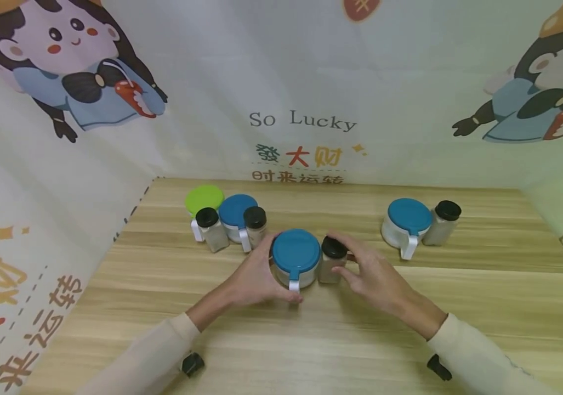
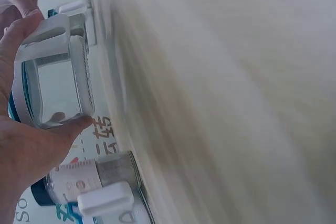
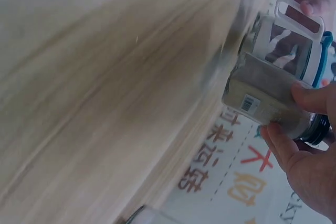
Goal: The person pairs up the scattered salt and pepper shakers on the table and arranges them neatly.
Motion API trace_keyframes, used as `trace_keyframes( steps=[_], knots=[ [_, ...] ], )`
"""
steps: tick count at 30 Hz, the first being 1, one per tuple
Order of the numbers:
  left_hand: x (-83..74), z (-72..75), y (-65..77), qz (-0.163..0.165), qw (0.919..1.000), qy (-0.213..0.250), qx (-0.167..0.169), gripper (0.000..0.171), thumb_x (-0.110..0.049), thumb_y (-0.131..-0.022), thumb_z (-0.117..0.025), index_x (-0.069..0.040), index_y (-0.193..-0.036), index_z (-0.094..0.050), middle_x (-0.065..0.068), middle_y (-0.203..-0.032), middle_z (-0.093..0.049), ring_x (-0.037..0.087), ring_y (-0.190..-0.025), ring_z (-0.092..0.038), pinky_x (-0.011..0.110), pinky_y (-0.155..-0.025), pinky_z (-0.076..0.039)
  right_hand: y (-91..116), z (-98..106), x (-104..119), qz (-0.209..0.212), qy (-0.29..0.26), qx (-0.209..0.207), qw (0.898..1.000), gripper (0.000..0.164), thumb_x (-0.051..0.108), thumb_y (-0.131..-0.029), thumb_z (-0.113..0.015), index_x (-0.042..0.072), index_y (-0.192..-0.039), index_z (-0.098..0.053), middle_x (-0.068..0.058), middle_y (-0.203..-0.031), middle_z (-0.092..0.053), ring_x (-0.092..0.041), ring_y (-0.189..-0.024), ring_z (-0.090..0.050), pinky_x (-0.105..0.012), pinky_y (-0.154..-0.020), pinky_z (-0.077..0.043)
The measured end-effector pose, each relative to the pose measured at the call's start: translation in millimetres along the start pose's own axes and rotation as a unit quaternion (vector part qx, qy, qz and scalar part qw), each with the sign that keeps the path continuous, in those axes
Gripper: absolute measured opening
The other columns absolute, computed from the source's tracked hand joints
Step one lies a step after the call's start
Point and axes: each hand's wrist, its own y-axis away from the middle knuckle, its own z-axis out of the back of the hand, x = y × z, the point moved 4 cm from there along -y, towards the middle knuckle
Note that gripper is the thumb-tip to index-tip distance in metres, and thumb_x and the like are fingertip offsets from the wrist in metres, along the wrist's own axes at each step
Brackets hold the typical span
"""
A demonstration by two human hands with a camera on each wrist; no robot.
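My left hand [image 1: 256,280] grips a clear seasoning jar [image 2: 56,90] with a blue lid [image 1: 296,249] and a white handle, fingers around its left side and thumb near the handle. Just to its right, my right hand [image 1: 377,277] holds a square spice bottle [image 3: 265,98] with a black cap between thumb and fingers. In the head view the jar and bottle stand upright side by side, very close together. A barcode label [image 3: 250,103] shows on the bottle in the right wrist view. Whether either base touches the table I cannot tell.
Back left on the wooden table [image 1: 311,340] stand a green-lidded jar [image 1: 204,199], another blue-lidded jar [image 1: 238,209] and two black-capped bottles [image 1: 215,237]. A blue-lidded jar [image 1: 409,215] and a black-capped bottle [image 1: 441,226] stand at the right. A printed cloth [image 1: 306,66] hangs behind.
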Motion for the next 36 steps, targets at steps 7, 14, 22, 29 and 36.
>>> trace_keyframes(
  steps=[7, 14, 22, 29, 36],
  knots=[
    [2.3, -3.9, -33.6, 0.001, 0.9997, -0.023, -0.006, 0.12, -0.022, -0.06, -0.101, -0.004, -0.155, -0.029, 0.015, -0.143, -0.047, 0.029, -0.13, -0.049, 0.049, -0.109, -0.04, -16, 11, -22, -0.021, -0.003, -0.006, 1.0, 0.062, -0.008, -0.089, -0.074, -0.003, -0.145, -0.047, -0.021, -0.137, -0.059, -0.032, -0.122, -0.06, -0.046, -0.095, -0.053],
    [11.6, -4.8, -62.3, 0.018, 0.9985, -0.048, -0.019, 0.121, -0.028, -0.062, -0.099, -0.004, -0.156, -0.027, 0.017, -0.147, -0.04, 0.033, -0.132, -0.046, 0.053, -0.109, -0.039, -30, 14, -43, -0.056, -0.044, -0.011, 0.997, 0.065, -0.009, -0.091, -0.071, -0.004, -0.149, -0.043, -0.025, -0.143, -0.051, -0.037, -0.127, -0.055, -0.048, -0.098, -0.05],
    [23.8, -15.4, -89.5, 0.041, 0.998, 0.039, -0.027, 0.119, -0.014, -0.065, -0.098, -0.007, -0.158, -0.024, 0.017, -0.148, -0.042, 0.032, -0.133, -0.046, 0.05, -0.11, -0.038, -42, 18, -66, -0.105, -0.046, -0.034, 0.993, 0.064, -0.011, -0.092, -0.068, -0.003, -0.15, -0.042, -0.027, -0.146, -0.048, -0.04, -0.132, -0.049, -0.05, -0.102, -0.047],
    [30.1, -18.7, -94.8, 0.055, 0.9944, 0.087, -0.021, 0.12, -0.005, -0.068, -0.094, -0.005, -0.159, -0.016, 0.021, -0.149, -0.041, 0.035, -0.136, -0.042, 0.05, -0.113, -0.033, -50, 16, -72, -0.111, -0.026, -0.05, 0.992, 0.063, -0.012, -0.092, -0.067, -0.003, -0.149, -0.043, -0.027, -0.145, -0.049, -0.04, -0.133, -0.049, -0.05, -0.103, -0.046],
    [29.9, -19.6, -100.9, 0.058, 0.9951, 0.079, -0.012, 0.12, -0.006, -0.069, -0.093, -0.006, -0.16, -0.015, 0.02, -0.149, -0.043, 0.034, -0.136, -0.043, 0.049, -0.113, -0.033, -53, 18, -76, -0.112, -0.022, -0.062, 0.992, 0.06, -0.014, -0.092, -0.065, -0.005, -0.148, -0.043, -0.029, -0.14, -0.048, -0.042, -0.131, -0.049, -0.052, -0.103, -0.046]
  ],
)
